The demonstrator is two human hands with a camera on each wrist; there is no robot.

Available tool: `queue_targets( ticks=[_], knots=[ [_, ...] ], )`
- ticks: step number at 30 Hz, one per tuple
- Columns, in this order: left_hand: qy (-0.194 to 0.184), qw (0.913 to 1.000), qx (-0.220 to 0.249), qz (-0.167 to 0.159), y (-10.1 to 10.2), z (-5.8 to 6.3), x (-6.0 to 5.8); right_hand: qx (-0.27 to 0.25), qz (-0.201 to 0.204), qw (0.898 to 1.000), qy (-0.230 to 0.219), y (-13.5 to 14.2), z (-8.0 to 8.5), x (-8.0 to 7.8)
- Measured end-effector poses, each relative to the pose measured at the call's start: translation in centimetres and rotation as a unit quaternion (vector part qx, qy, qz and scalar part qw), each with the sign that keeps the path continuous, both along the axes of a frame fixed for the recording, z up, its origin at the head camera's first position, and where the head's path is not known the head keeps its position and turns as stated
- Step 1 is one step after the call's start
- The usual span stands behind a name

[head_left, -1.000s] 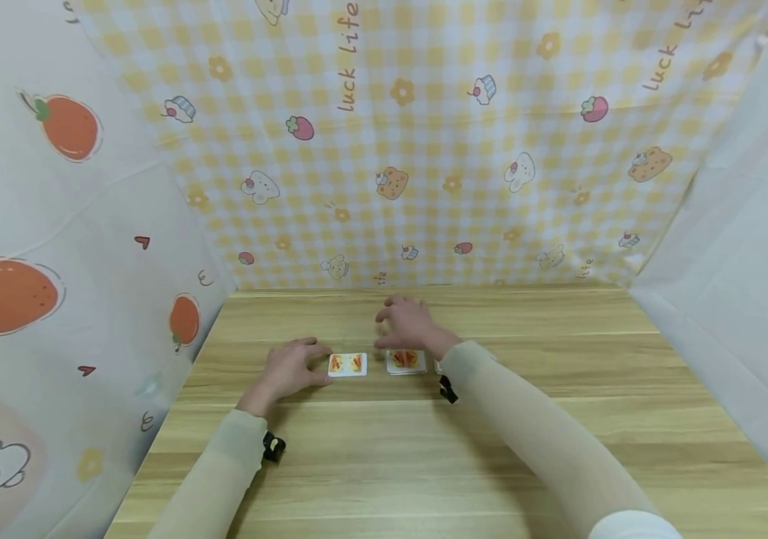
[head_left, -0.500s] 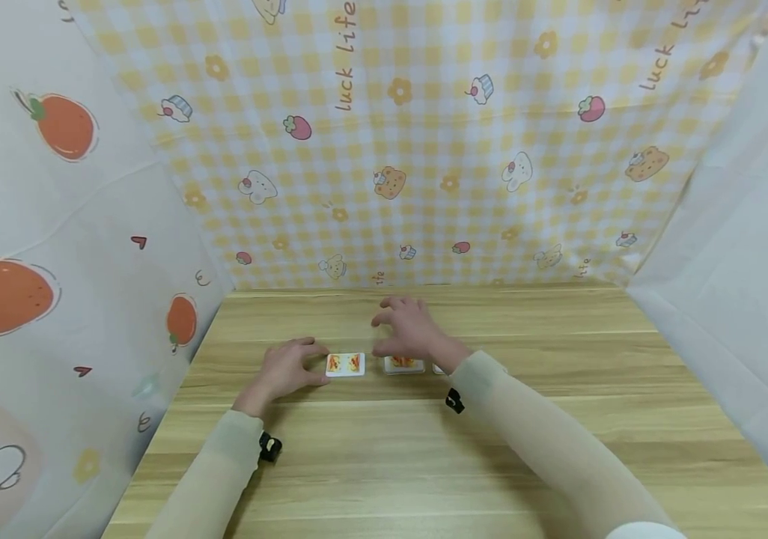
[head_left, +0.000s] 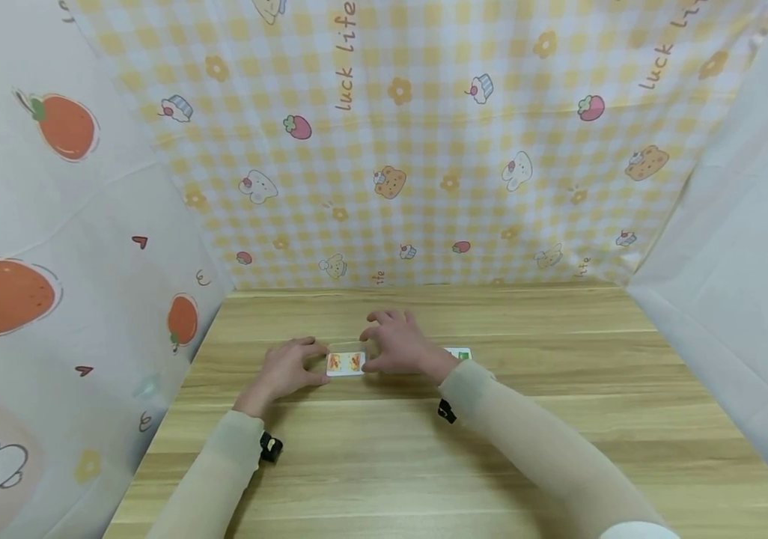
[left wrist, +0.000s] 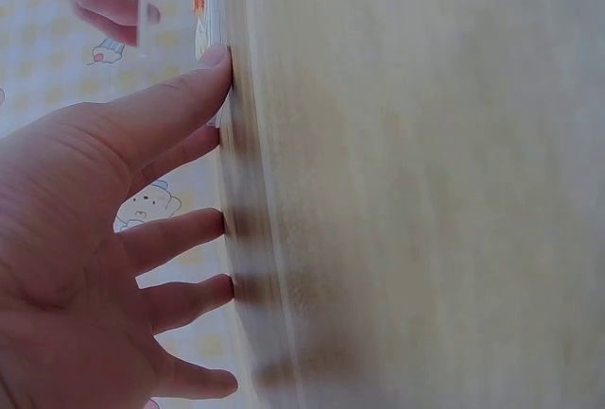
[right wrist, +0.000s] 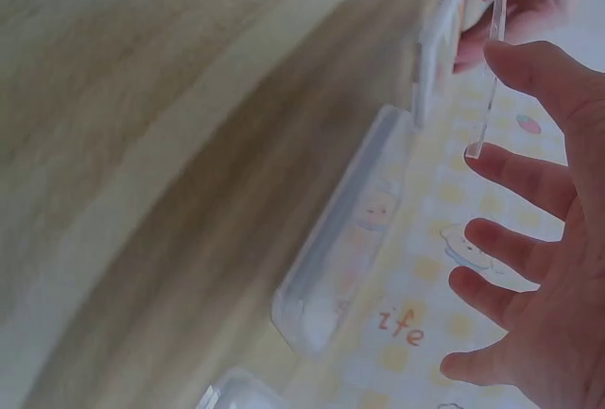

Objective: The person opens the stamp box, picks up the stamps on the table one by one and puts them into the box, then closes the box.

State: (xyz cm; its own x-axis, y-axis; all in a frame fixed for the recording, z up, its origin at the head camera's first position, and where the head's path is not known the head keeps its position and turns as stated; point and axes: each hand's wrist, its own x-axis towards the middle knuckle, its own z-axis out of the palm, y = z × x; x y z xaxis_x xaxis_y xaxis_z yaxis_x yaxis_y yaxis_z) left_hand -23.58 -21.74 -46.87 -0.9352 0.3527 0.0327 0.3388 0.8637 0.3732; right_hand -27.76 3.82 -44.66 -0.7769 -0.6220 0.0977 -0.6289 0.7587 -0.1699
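My left hand (head_left: pixel 287 367) holds the left end of a small flat card box (head_left: pixel 346 364), thumb on the near edge and index finger on the far one. Orange and yellow food pictures show on its face. Between thumb and index finger my right hand (head_left: pixel 400 346) pinches a thin clear plastic lid (right wrist: pixel 487 88); its other fingers are spread. The lid hovers over the left box, apart from it, almost invisible in the head view. Beneath the right hand lies a second clear box (right wrist: pixel 340 230), hidden in the head view.
A third box (head_left: pixel 462 353) with a green picture lies right of the right hand, partly behind the wrist. All rest on a wooden table (head_left: pixel 384 464). A checked cloth (head_left: pixel 451 150) hangs behind, with white cloths at both sides.
My right hand, with the clear lid, has moved left and slightly nearer, from above the middle box to the left one. More of the third box shows. The left hand stays put.
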Motion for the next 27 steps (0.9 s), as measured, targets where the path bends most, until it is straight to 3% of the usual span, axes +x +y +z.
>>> queue_targets(
  ticks=[11,19,27],
  knots=[
    [-0.001,1.0,-0.006,-0.003,-0.2,-0.2,-0.1,0.016,0.005,1.0,-0.021,-0.6,-1.3,0.0],
    [-0.009,0.9999,0.014,-0.002,-0.2,0.1,-0.1,0.028,0.011,0.999,-0.017,-1.1,-1.5,-0.1],
    [-0.018,0.9998,0.005,0.004,-0.1,0.0,-0.2,0.034,0.001,0.999,-0.032,-1.3,-1.6,0.1]
  ],
)
